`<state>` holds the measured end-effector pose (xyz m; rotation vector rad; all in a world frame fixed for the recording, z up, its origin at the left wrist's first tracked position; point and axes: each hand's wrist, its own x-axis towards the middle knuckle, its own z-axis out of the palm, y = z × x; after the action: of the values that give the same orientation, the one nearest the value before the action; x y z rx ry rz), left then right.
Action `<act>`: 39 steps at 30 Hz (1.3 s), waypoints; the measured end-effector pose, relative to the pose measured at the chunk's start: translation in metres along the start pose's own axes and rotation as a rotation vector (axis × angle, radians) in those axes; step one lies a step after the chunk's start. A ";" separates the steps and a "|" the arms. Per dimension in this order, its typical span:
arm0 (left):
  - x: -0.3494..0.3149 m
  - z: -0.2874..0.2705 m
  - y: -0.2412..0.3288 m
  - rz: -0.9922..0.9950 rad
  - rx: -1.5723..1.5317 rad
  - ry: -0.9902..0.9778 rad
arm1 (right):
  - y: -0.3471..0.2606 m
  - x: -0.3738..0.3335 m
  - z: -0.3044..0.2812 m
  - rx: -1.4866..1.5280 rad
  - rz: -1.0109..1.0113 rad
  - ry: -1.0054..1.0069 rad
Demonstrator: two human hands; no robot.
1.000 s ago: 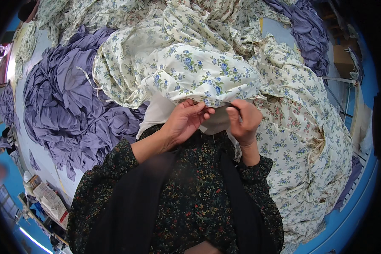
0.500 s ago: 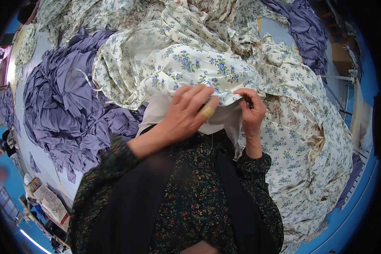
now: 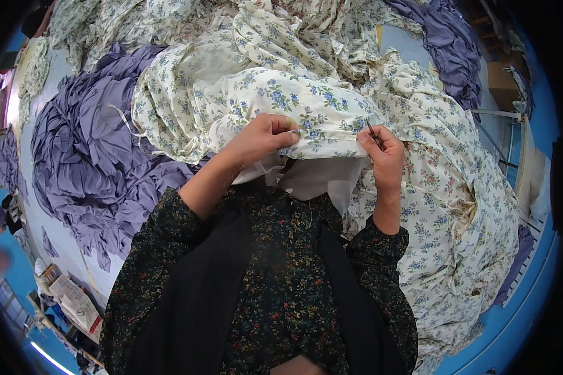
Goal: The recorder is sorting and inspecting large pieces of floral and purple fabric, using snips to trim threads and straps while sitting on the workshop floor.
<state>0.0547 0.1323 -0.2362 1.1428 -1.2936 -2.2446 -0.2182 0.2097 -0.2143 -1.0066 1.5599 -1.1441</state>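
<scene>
White fabric with blue flowers and green leaves (image 3: 275,94) lies bunched in front of me, its near edge stretched between my hands. My left hand (image 3: 261,140) pinches that edge between thumb and fingers. At the other end of the stretch, my right hand (image 3: 385,156) is closed, thumb and fingers at the fabric's edge. A small dark pointed tool (image 3: 371,130) sticks up from the right fingers; its exact kind is hard to make out. Plain white cloth (image 3: 322,178) hangs below the floral edge, close to my body.
A large heap of purple fabric (image 3: 100,144) lies to the left on a pale table (image 3: 56,212). More floral fabric (image 3: 444,212) piles up on the right and at the back. Another purple bundle (image 3: 453,56) is at the far right, near a cardboard box (image 3: 505,84).
The left hand has moved from the middle of the edge to a pinch slightly farther left. My right hand has shifted a little right, the dark tool now showing. The edge is straighter.
</scene>
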 end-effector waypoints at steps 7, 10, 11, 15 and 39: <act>-0.005 0.001 -0.003 -0.025 -0.195 0.002 | -0.037 -0.012 0.048 -0.425 -0.508 0.099; -0.008 0.004 0.001 -0.003 -0.249 -0.048 | -0.032 -0.015 0.077 -0.370 -0.520 -0.071; -0.008 0.003 0.001 -0.003 -0.250 -0.049 | -0.028 -0.014 0.077 -0.372 -0.519 -0.071; -0.004 -0.003 -0.013 -0.063 -0.301 -0.035 | -0.027 -0.011 0.074 -0.406 -0.531 -0.076; -0.008 -0.004 -0.012 -0.092 -0.354 -0.011 | -0.023 -0.024 0.058 -0.126 -0.105 -0.389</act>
<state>0.0646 0.1414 -0.2436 1.0755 -0.8139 -2.4221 -0.1538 0.2150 -0.1955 -1.3206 1.2890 -0.8623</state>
